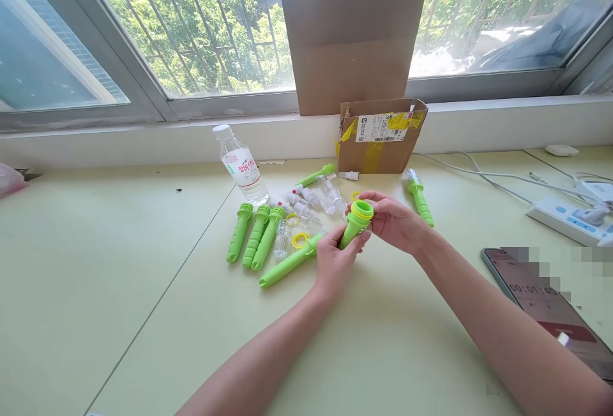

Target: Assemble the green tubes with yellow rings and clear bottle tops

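On my feed, the left hand (335, 260) clamps a green tube (353, 230), tilted above the counter (383, 339), its round mouth open, a yellow ring (359, 216) circling the neck; the right hand (395, 224) pinches the rim. Beyond stands a cardboard box (352, 150).

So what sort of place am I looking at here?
Probably an improvised work corner in an ordinary room: a pale table under a window, strewn with green tubes and clear plastic pieces, plus a power strip. Whether home or office, I can't tell.
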`<state>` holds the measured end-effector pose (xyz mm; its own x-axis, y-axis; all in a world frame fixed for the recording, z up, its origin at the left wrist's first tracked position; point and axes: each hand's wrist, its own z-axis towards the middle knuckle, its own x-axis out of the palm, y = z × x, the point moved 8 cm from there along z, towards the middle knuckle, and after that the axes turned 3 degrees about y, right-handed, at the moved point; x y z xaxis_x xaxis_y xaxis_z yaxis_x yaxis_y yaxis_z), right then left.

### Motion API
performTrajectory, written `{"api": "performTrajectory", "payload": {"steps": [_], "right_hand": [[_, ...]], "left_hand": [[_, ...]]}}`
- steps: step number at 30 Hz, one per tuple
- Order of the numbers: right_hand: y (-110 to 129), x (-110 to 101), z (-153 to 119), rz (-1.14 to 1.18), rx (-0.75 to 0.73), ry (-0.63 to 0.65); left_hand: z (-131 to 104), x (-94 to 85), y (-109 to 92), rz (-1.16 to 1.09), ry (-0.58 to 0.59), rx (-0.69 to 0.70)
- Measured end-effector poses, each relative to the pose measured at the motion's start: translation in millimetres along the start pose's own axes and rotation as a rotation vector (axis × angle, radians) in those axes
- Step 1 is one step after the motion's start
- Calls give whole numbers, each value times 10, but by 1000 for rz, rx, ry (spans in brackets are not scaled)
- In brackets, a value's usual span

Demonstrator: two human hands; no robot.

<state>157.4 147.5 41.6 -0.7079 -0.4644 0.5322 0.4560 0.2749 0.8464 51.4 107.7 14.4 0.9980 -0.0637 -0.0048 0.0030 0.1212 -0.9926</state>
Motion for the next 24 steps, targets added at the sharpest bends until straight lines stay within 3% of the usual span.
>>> {"api": "performTrajectory", "payload": {"steps": [5,13,24], "right_hand": [[-20,79,-10,-15,40,66],[-66,211,-49,-71,111,190],[-110,236,-40,-56,131,206]], "left_hand": [[-64,55,-166,77,58,116],[-56,95,-116,83,107,61],[-25,220,53,-93,391,-103]]}}
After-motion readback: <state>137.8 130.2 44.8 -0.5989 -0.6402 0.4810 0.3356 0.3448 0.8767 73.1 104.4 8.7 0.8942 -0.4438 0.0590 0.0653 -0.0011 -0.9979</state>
